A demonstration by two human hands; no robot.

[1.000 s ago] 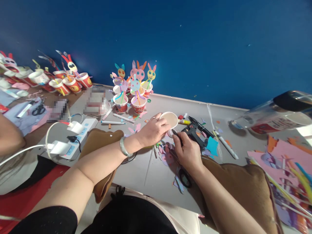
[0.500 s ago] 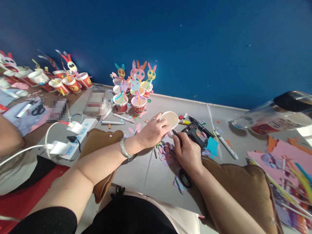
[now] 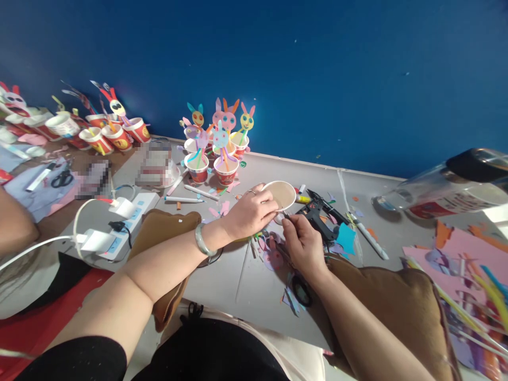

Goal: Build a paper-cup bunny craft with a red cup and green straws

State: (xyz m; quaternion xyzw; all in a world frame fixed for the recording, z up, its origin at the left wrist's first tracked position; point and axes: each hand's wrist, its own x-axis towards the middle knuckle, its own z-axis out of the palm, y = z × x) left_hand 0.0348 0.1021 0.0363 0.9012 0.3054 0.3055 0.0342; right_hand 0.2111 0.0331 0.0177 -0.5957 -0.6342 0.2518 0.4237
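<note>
My left hand (image 3: 256,211) is closed around the side of a white-rimmed paper cup (image 3: 282,196), tilted so that its inside faces up. Close beside the cup, my right hand (image 3: 305,241) is closed on a slim dark tool (image 3: 286,215). Only its end shows, and its kind is hidden by the fingers. A black glue gun (image 3: 317,219) lies just beyond the right hand. Below the hands are paper scraps and a pink paper animal face (image 3: 273,259). A black ring-shaped item (image 3: 301,290) lies near the right wrist.
Cups with paper rabbit figures (image 3: 226,169) stand by the blue wall; more decorated cups (image 3: 117,137) are at left. A power strip (image 3: 130,222), brown cushions (image 3: 389,301), a clear bottle (image 3: 444,190), markers (image 3: 184,200) and pink paper (image 3: 460,254) surround me. Another person's arm (image 3: 14,222) is at far left.
The cup has turned and shifted slightly right in my left hand, whose fingers have moved lower on its side. My right hand has shifted only a little beside it.
</note>
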